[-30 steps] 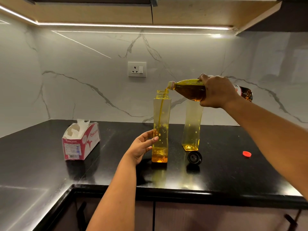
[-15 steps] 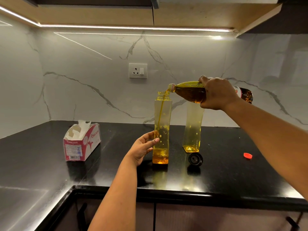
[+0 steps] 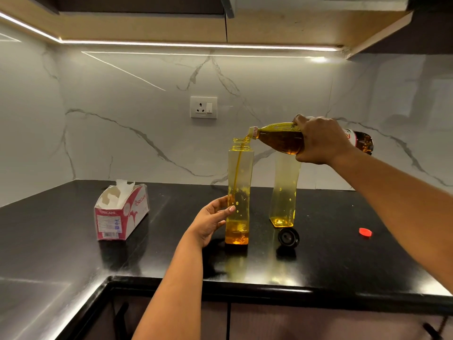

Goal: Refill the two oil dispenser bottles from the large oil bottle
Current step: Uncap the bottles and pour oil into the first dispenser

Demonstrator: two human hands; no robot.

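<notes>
A: Right hand (image 3: 318, 141)?
B: Gripping tilted large amber plastic oil bottle (image 3: 282, 138), pouring into tall square yellow dispenser bottle (image 3: 239, 192) on black countertop (image 3: 73, 241).
A: Left hand (image 3: 210, 222)?
B: Curled round same dispenser's side. Second yellow dispenser (image 3: 284, 192) just right, black cap (image 3: 288, 238) beside, red cap (image 3: 365, 232) apart.

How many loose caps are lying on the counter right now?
2. A black cap lies just in front of the right dispenser bottle; a small red cap lies farther right on the counter. Others may be hidden.
</notes>
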